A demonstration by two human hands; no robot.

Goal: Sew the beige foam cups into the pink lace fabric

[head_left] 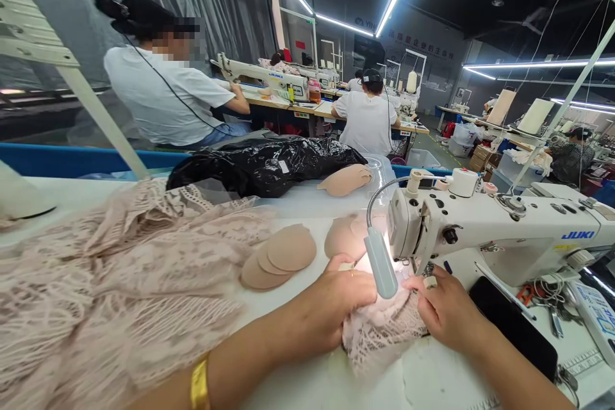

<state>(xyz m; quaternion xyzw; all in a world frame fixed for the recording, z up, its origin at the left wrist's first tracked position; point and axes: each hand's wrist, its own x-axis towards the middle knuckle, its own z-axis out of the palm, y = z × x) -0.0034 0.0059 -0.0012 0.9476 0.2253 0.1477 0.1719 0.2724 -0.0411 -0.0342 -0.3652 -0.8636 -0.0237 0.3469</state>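
Observation:
A pale pink lace piece (384,333) lies under the head of the white sewing machine (500,230), lit by a small grey lamp (382,266) on a bent metal neck. At its left side my left hand (339,301) grips the lace, its fingertips partly hidden by the lamp. My right hand (449,307) holds the lace's right edge between finger and thumb, close to the needle area. The needle itself is hard to make out. Beige moulded cups (291,248) are stacked left of my left hand, and more cups (343,237) lie behind it.
Loose lace fabric (120,288) spreads over the table's left. A black plastic bag (269,166) and a beige cup (346,179) lie at the back. Right of the machine bed are a black phone (512,327) and scissors (526,295). Co-workers (158,90) sit ahead.

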